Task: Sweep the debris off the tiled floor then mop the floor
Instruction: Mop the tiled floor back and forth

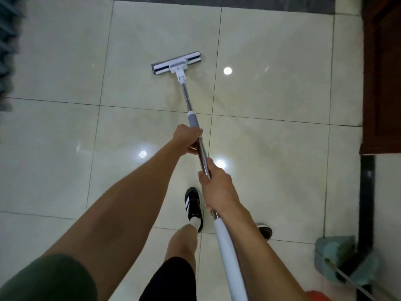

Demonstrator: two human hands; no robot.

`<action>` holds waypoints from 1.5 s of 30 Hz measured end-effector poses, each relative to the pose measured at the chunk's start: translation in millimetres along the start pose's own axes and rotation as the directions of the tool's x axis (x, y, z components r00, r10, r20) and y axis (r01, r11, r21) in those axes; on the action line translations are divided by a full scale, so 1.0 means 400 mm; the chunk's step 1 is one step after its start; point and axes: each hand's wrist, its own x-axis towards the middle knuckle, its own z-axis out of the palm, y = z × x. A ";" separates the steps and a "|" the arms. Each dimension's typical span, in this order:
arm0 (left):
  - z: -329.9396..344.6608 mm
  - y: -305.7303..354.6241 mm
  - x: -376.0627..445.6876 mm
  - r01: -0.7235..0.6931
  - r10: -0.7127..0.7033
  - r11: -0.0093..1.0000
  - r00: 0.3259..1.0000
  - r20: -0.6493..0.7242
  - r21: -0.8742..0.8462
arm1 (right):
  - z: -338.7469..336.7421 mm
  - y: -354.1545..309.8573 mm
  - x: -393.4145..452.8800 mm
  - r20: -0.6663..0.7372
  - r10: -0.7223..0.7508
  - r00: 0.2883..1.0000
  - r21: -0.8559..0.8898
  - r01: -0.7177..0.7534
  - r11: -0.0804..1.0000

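Note:
A flat mop with a white and grey head (176, 62) rests on the glossy cream tiled floor (65, 148) ahead of me. Its metal handle (188, 98) runs back toward me, with a grey collar in the middle and a white grip at the near end. My left hand (188, 140) is closed around the handle just below the grey collar. My right hand (217, 187) grips the shaft lower down, just above the white grip. No debris shows on the tiles.
A dark wooden door or cabinet (382, 72) stands at the right. A teal broom head (338, 255) lies at the lower right beside a black skirting strip (366, 203). A dark border (217, 1) runs along the far edge. My shoes (193, 205) are below.

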 end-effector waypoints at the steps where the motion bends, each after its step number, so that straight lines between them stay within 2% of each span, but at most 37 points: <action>1: -0.024 0.011 0.018 -0.007 0.007 1.000 1.000 0.001 -0.001 | 0.016 -0.025 0.015 -0.007 0.002 1.000 0.017 -0.002 1.000; 6: -0.069 -0.018 0.032 -0.010 0.007 0.999 0.997 0.079 0.039 | 0.073 -0.039 -0.005 -0.024 0.020 1.000 0.039 -0.019 0.999; 14: -0.047 -0.178 -0.032 -0.025 0.021 0.998 0.997 0.078 0.053 | 0.166 0.069 -0.117 -0.029 0.040 0.999 0.070 -0.038 0.997; 20: 0.021 -0.398 -0.168 -0.019 0.003 0.987 0.995 0.098 0.158 | 0.256 0.268 -0.301 -0.008 0.071 0.997 0.035 -0.071 0.997; 24: 0.082 -0.590 -0.289 0.002 -0.024 0.981 0.994 0.110 0.195 | 0.340 0.450 -0.455 -0.029 0.058 0.998 0.038 -0.057 0.998; 28: 0.155 -0.794 -0.410 0.022 -0.053 0.977 0.988 0.142 0.212 | 0.401 0.631 -0.627 -0.018 0.108 0.994 0.032 -0.107 0.994; 33: 0.198 -0.954 -0.532 0.046 -0.085 0.974 0.982 0.170 0.221 | 0.423 0.740 -0.804 0.011 0.126 0.992 0.074 -0.127 0.989; 38: 0.199 -0.990 -0.594 0.007 -0.036 0.981 0.989 0.144 0.196 | 0.432 0.754 -0.853 -0.002 0.128 0.992 0.145 -0.127 0.981; 41: 0.200 -0.951 -0.577 -0.020 0.002 0.989 0.993 0.122 0.145 | 0.418 0.732 -0.825 -0.036 0.078 0.996 0.208 -0.069 0.976; 45: 0.196 -0.889 -0.528 -0.037 0.023 0.990 0.994 0.102 0.137 | 0.398 0.690 -0.756 -0.051 0.082 0.995 0.186 -0.071 0.980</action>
